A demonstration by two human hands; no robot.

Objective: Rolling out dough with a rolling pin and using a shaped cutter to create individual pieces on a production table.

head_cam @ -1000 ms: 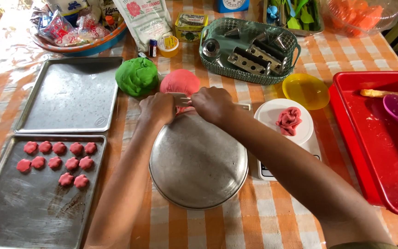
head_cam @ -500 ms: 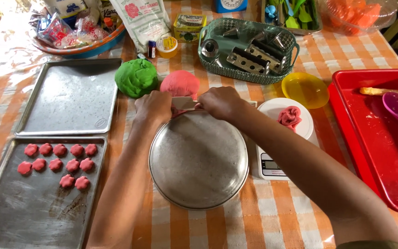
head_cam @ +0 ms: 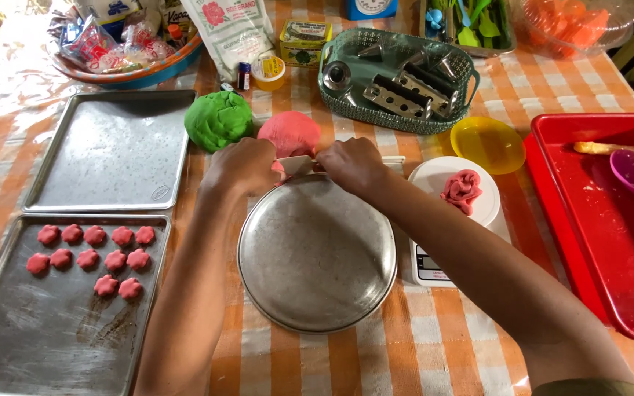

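Grip: both hands pinch one small white flat tool, probably a plastic scraper or cutter (head_cam: 296, 164); left hand (head_cam: 242, 166) closed on its left end, right hand (head_cam: 352, 164) closed on its right end.
Tool's place: at the far rim of the round, dull metal pan (head_cam: 317, 257), just in front of the pink dough ball (head_cam: 290, 133).
Long axis: the tool runs left to right between the two hands, across the person's view.
Direction from grip: the pink dough ball lies directly beyond the fingers, touching or almost touching the tool; the view there is crowded by the knuckles, so contact is uncertain.
Nearer hand: about equal; the left hand sits slightly closer to the green dough ball (head_cam: 219, 119), which lies left of the pink one.
Shaped pieces: small pink flower-like dough shapes (head_cam: 89, 255) in rows on the near-left rectangular metal baking tray (head_cam: 53, 337); a second bare tray (head_cam: 111, 150) lies behind it.
Scale: white kitchen scale with a white dish (head_cam: 487, 209) holding a pink dough lump (head_cam: 461, 190), right of the pan.
Packages: white paper bag with a red flower print (head_cam: 232, 29), far centre; small yellow-green tin (head_cam: 305, 33) beside it; crinkled clear packets in a blue-rimmed bowl (head_cam: 122, 44), far left.
Other: teal basket of metal tools (head_cam: 398, 77); yellow bowl (head_cam: 487, 143); red plastic tray (head_cam: 603, 220), right.
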